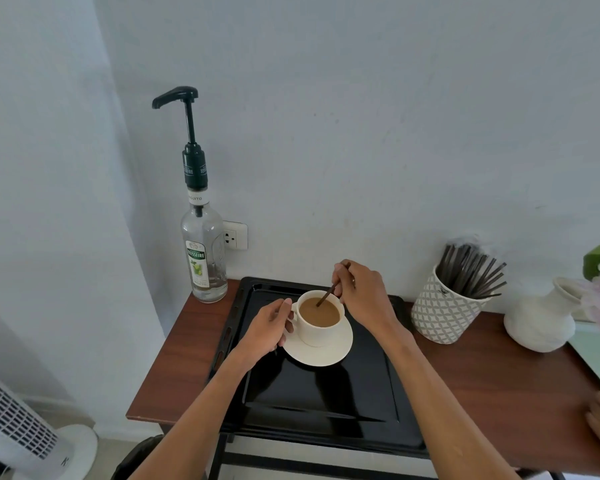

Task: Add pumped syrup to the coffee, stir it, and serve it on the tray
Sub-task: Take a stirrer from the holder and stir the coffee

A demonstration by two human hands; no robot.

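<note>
Wooden side table bearing a black baking tray at centre. At 10 o'clock from the tray, on the table's far left corner, stands a Teisseire syrup bottle fitted with a dark pump, its spout pointing left, away from the cup. At 2 o'clock, a patterned white holder of dark stir sticks; at 3 o'clock, a white vase. A white saucer rests on the tray's far half and carries the white cup of milky coffee. Left hand: fingers curled at the cup's handle side, steadying it. Right hand: fingertips pinched on a dark stir stick whose lower end dips into the coffee. Step in hand, by judgement: stirring, with the cup already on the tray. The next move calls for lifting the stick clear without dripping and releasing the cup gently.
</note>
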